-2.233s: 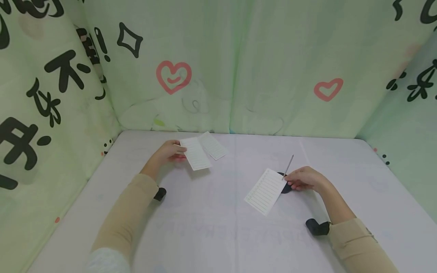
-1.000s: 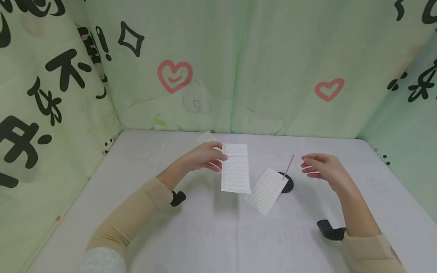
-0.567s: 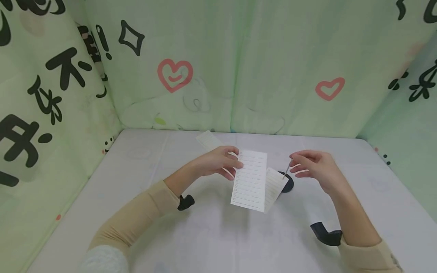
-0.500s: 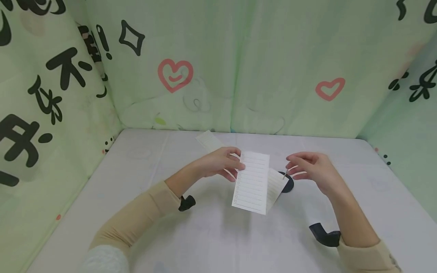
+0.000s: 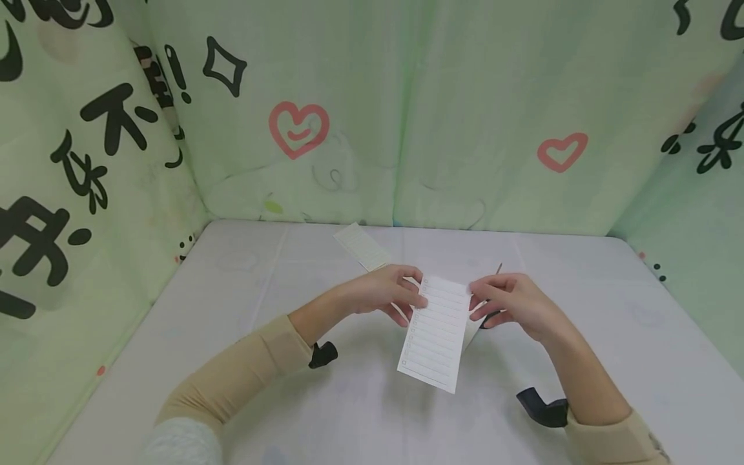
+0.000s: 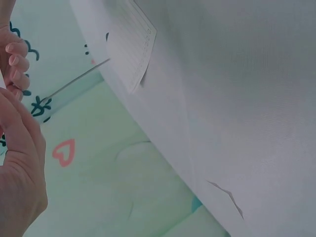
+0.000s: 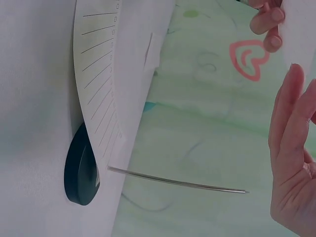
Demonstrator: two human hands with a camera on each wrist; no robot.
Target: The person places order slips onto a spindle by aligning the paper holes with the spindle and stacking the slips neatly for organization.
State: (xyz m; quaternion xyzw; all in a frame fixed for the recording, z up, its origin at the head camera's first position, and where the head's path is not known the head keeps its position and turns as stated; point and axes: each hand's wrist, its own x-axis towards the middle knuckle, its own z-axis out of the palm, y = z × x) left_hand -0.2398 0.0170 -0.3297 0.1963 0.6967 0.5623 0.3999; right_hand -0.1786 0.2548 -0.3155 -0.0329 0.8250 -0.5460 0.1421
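Note:
My left hand (image 5: 386, 294) pinches a white lined checklist sheet (image 5: 436, 336) by its upper left edge, above the table. At the sheet's upper right corner, the thumb and fingertips of my right hand (image 5: 517, 303) pinch it too. Behind and below stands a paper spike, its thin metal rod (image 7: 177, 183) rising from a round black base (image 7: 79, 173). A second lined sheet (image 7: 98, 74) is stuck low on that rod. In the head view the held sheet and right hand hide most of the spike; its tip shows above the right fingers.
Another lined sheet (image 5: 361, 247) lies near the back edge of the white-covered table (image 5: 302, 413). A printed green curtain (image 5: 476, 116) encloses the back and sides. Black camera mounts, one a curved piece (image 5: 543, 408), stick out from both wrists.
My left hand has lifted the sheet from the back left and carried it right and nearer. The right hand left the spike, then came back leftward to the sheet's corner.

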